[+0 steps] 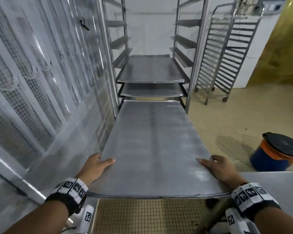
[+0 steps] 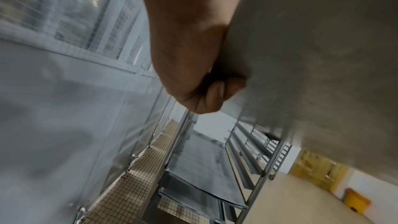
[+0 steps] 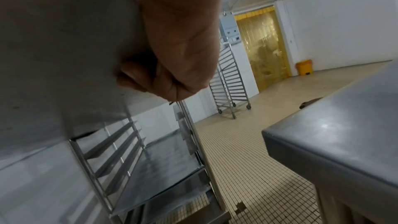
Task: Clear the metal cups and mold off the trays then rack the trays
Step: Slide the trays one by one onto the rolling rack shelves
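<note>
You hold a flat, rectangular metal baking tray level in front of a tall steel tray rack, its brushed grey surface dull and streaked, its corners rounded. Your left hand grips the near left edge, thumb on top and fingers curled underneath; your right hand clamps the near right edge the same way, fingers wrapped below. The tray's far end reaches the front of the rack, below two matching trays, an upper tray and a lower tray, already seated on the angled side runners. Both wrists carry black bands with white blocks printed in black square-code markers; no writing is legible. The floor is small beige tiles with dark grout. To your left runs a pale wall of wire-mesh glazed panels. Two empty wheeled racks stand to the right beside a yellow strip curtain. A blue and orange bucket with a black lid sits on the floor, and a stainless table stands at your right.
</note>
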A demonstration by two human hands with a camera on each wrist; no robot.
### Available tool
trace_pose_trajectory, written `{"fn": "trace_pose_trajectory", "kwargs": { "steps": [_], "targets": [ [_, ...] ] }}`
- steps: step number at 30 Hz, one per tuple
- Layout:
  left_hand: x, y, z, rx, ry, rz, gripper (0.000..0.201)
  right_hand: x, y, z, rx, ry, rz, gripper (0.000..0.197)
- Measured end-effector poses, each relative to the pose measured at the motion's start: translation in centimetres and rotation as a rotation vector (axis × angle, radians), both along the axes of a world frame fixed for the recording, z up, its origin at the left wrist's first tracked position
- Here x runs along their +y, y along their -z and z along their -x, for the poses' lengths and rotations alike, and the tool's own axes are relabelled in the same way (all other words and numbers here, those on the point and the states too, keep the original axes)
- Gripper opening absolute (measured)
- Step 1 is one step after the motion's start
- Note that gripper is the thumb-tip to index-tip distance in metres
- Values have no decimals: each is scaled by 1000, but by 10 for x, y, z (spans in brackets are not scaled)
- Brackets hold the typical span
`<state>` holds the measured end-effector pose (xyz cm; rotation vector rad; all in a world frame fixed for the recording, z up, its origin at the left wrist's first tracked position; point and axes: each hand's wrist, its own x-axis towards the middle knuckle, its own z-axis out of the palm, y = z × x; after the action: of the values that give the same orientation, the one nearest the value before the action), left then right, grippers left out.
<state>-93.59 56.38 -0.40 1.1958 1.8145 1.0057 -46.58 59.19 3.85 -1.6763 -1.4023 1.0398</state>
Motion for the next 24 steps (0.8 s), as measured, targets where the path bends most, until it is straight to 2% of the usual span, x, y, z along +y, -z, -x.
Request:
{"fn": "trace_pose_trajectory", "kwargs": {
  "steps": [3, 6, 10, 13, 17, 20, 24],
  "targets": [
    [22, 12, 5, 40, 15, 5, 65, 19, 11, 8, -67, -1, 32, 35],
    [45, 19, 1, 26, -3, 5, 38, 44, 21, 14, -105, -7, 77, 34],
    [85, 27, 2, 18, -3, 11, 43, 92, 35, 16, -189, -14, 101, 48],
    [123, 35, 3, 32, -7, 38, 30, 135, 48, 16, -196, -17, 117, 60],
    [172, 37, -6, 13, -3, 61, 22, 190, 57, 14, -157, -20, 129, 54],
    [200, 39, -16, 34, -2, 84, 18, 226, 68, 11, -134, -20, 157, 58],
    [233, 45, -22, 115, -62, 96, 26, 268, 76, 6, -94, -12, 177, 63]
  ]
}}
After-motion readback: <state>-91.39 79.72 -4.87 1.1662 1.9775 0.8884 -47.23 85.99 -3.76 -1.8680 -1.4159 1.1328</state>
